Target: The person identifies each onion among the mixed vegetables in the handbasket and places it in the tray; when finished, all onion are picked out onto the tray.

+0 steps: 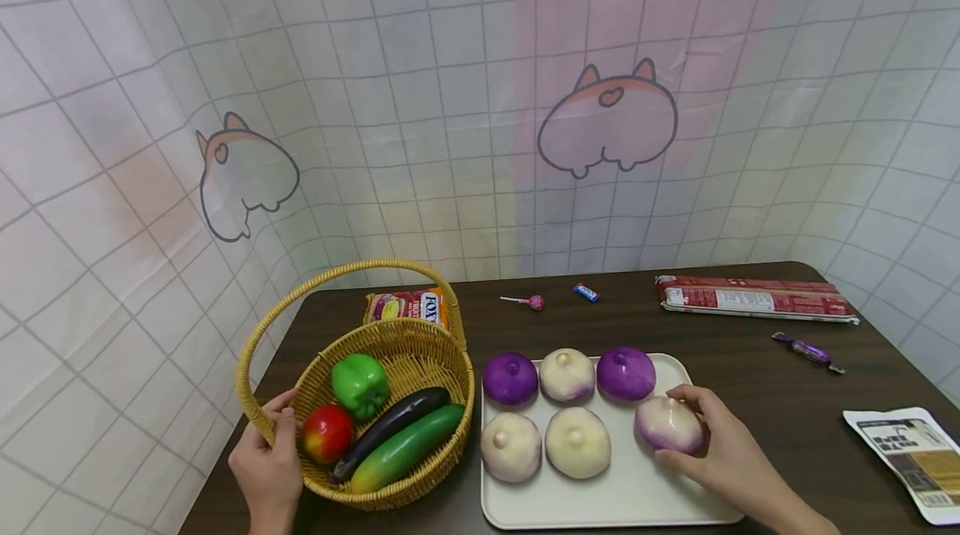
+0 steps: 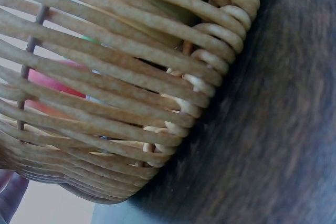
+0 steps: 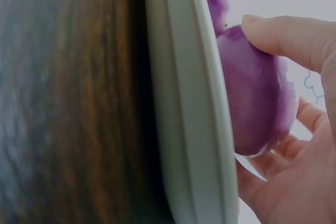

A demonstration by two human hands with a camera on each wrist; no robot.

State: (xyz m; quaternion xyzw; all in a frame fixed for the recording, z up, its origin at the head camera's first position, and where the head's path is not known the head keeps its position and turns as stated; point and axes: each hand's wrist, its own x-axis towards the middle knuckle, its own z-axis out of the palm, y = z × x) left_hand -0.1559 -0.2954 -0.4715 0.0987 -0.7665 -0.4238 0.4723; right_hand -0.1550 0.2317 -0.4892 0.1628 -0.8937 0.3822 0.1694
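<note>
My left hand (image 1: 266, 464) grips the wicker basket (image 1: 467, 402) at its left side, where the handle meets the rim, with the thumb on the near side. Inside the basket lie a green bell pepper (image 1: 360, 385), a red-yellow fruit (image 1: 327, 433), an eggplant (image 1: 392, 431) and a green-yellow cucumber-like vegetable (image 1: 408, 449). My right hand (image 1: 723, 443) holds a round purple-and-white vegetable (image 1: 670, 425) between thumb and fingers at the right side of the white tray (image 1: 600, 506). Several similar purple (image 3: 218, 11) or whitish round vegetables (image 1: 577, 442) sit in two rows on that tray.
Behind the basket lies a Fox's candy bag (image 1: 405, 306). A lollipop (image 1: 535, 302), a small wrapped candy (image 1: 587, 292) and a long red packet (image 1: 753, 299) lie along the back. To the right are a purple-wrapped candy (image 1: 808, 352) and a white pouch (image 1: 907, 456).
</note>
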